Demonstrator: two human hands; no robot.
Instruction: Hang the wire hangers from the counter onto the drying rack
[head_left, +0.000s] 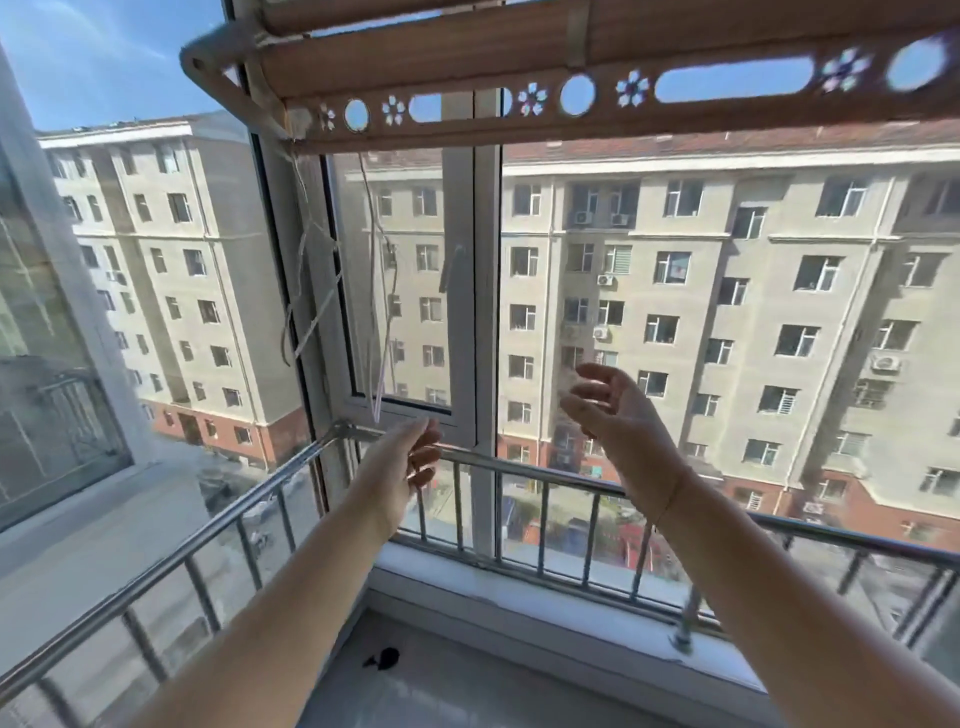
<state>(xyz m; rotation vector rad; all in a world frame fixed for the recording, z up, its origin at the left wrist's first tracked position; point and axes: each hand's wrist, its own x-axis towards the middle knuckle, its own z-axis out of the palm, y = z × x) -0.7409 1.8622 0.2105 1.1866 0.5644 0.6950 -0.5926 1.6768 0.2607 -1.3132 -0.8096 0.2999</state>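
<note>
Both arms reach forward and up toward the window. The left hand (410, 462) is empty, with its fingers relaxed and loosely spread. The right hand (618, 415), just to its right and a little higher, is also empty, fingers apart and gently curved. Neither hand touches anything.

Up and to the left of the left hand, two thin pale wire hangers (382, 312) dangle from the left end of the brown wood-grain drying rack with round and flower-shaped cut-outs (467, 111). The rack runs overhead, well above both hands. The hangers are blurred, so how their hooks sit on the rack cannot be told. The nearer hanger's lower tip ends just above the left fingertips. They probably hang at that end because it lies within easy reach of the left arm.

A shiny steel railing (519, 465) crosses just beyond the left hand, at finger level. Below both forearms lies the grey bench (467, 691), carrying a small black object (384, 659) under the left forearm. No hanger shows on the visible part of it.

The open, raised hands suggest a hanger is off the fingers and on the rack. Whether more wait on the bench cannot be judged, since little of it is in view.
</note>
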